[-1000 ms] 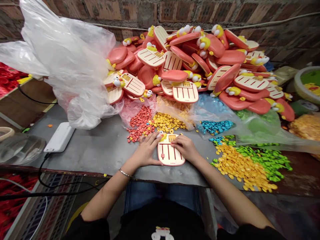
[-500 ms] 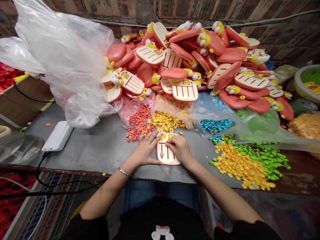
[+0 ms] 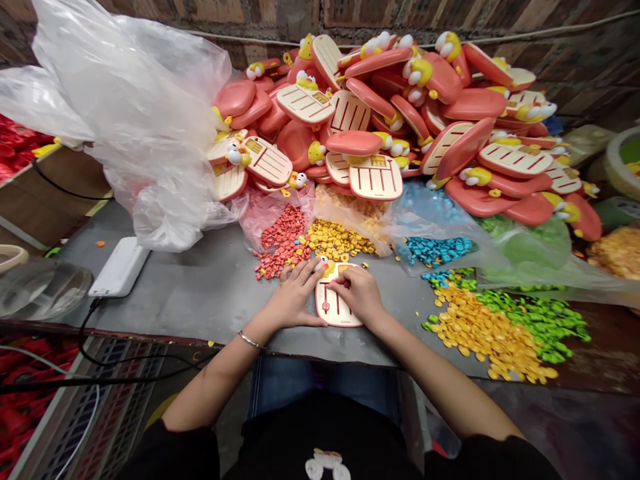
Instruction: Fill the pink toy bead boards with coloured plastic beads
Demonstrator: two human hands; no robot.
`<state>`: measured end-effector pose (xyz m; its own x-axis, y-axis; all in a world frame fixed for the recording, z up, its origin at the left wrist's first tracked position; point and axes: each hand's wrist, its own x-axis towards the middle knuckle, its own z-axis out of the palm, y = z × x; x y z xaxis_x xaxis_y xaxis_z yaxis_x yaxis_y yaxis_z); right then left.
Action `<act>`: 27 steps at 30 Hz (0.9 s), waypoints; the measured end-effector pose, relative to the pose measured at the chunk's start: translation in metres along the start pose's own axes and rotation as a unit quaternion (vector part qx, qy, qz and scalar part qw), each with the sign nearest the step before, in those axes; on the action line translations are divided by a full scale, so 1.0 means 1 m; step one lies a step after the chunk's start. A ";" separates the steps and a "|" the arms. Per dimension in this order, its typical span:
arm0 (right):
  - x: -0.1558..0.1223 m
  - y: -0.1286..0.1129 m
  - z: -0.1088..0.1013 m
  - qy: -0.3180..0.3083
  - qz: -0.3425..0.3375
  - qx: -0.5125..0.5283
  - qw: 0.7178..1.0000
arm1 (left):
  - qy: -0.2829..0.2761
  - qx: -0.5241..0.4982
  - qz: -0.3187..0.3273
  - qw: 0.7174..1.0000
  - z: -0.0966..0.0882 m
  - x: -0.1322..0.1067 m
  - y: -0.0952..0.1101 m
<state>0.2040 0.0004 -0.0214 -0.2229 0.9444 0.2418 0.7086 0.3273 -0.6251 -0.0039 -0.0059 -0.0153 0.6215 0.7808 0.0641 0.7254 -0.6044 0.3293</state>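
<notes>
Toy phone [image 3: 336,305] lay flat on the gray table [image 3: 200,300], its tiny print unreadable; the left hand [image 3: 295,293] spread wide against its edge, while the right hand [image 3: 360,293] closed narrow fingertips on its face.

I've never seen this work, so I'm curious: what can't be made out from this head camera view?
Head view:
- What the right hand's fingers touch on the cream plastic panel: the hand covers it.
- The left end of the pink plastic pile: the clear plastic bag covers it.
- The round tub: the right edge cuts it off.
- The loose yellow pieces' exact shape: too small.
</notes>
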 end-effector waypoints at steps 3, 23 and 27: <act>0.002 -0.006 0.003 -0.014 -0.007 -0.038 0.999 | 0.002 -0.001 -0.002 1.000 -0.001 0.000 0.000; -0.002 -0.003 -0.001 -0.106 -0.202 0.067 0.971 | 0.006 -0.015 -0.019 1.000 -0.004 0.001 0.002; -0.006 -0.008 -0.023 -0.184 -0.185 0.129 0.957 | 0.003 -0.015 -0.015 1.000 -0.004 0.001 0.002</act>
<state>0.2146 -0.0085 -0.0004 -0.6813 0.6935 0.2342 0.3566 0.5939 -0.7212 -0.0030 -0.0056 -0.0107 0.5970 0.8001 0.0592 0.7348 -0.5749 0.3599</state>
